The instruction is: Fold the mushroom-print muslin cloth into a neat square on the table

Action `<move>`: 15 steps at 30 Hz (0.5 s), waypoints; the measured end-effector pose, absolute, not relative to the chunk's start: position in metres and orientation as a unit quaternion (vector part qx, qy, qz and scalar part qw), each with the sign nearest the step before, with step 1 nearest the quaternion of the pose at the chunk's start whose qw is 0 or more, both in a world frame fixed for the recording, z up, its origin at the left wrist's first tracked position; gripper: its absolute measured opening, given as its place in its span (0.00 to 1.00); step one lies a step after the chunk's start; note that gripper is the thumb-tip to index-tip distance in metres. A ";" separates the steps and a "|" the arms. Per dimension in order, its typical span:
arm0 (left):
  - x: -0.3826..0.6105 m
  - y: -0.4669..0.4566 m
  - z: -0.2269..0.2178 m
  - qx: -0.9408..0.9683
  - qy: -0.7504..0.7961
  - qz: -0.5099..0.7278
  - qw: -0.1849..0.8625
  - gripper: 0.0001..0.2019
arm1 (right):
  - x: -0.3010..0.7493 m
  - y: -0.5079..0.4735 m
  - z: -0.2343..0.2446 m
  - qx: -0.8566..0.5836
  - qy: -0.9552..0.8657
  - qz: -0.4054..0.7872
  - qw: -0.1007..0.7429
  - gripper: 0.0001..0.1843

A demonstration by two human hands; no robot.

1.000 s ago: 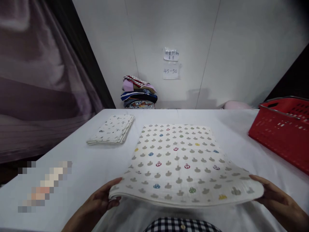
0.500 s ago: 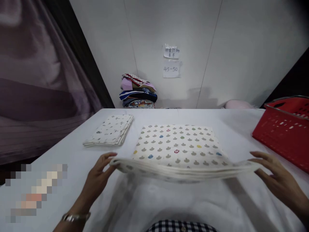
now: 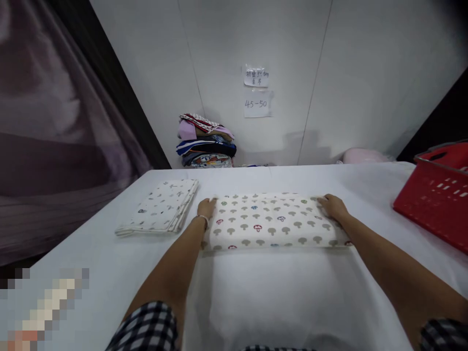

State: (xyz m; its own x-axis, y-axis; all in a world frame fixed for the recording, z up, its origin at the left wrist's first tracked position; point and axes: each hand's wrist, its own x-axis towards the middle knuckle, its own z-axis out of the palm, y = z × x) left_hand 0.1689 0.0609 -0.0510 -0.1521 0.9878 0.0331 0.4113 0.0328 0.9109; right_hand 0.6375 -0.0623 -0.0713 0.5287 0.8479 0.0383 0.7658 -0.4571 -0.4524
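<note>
A white cloth printed with grey and coloured mushrooms [image 3: 263, 224] lies folded over on the table in front of me, as a wide strip. At its far left corner is my left hand [image 3: 207, 209], fingers closed on the edge. My right hand [image 3: 334, 207] grips the far right corner the same way. Both arms stretch forward along the cloth's sides. To the left lies another folded white cloth [image 3: 159, 207] with a small scattered print, apart from my hands.
A red plastic basket [image 3: 435, 195] stands at the table's right side. Behind the white table [image 3: 292, 292] is a stack of folded fabrics [image 3: 206, 141] against the wall. Two paper notes [image 3: 256, 103] hang there. A purple curtain [image 3: 66, 122] drapes at left; a blurred-out patch covers the lower left.
Both hands have carried the near edge of the mushroom-print cloth forward and laid it over the far part. The cloth is now a narrower strip. The view has shifted slightly.
</note>
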 end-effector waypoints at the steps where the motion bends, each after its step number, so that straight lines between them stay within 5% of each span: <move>1: 0.168 0.064 -0.053 0.553 0.649 0.408 0.326 0.09 | 0.642 -0.060 -0.075 -0.849 -0.474 0.086 0.217 0.19; 7: 0.176 0.086 -0.056 0.619 0.724 0.256 0.167 0.12 | 0.647 -0.045 -0.073 -0.879 -0.441 0.056 0.170 0.22; 15: 0.185 0.101 -0.072 0.630 0.741 0.188 0.138 0.16 | 0.636 -0.037 -0.075 -0.891 -0.446 0.034 0.072 0.24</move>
State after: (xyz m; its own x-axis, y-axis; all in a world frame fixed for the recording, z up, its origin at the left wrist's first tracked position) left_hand 0.1852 0.1010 -0.0721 -0.1678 0.9852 0.0337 0.8815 0.1347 0.4526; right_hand 0.6360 -0.0367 -0.0747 0.5990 0.8008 0.0037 0.7909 -0.5908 -0.1595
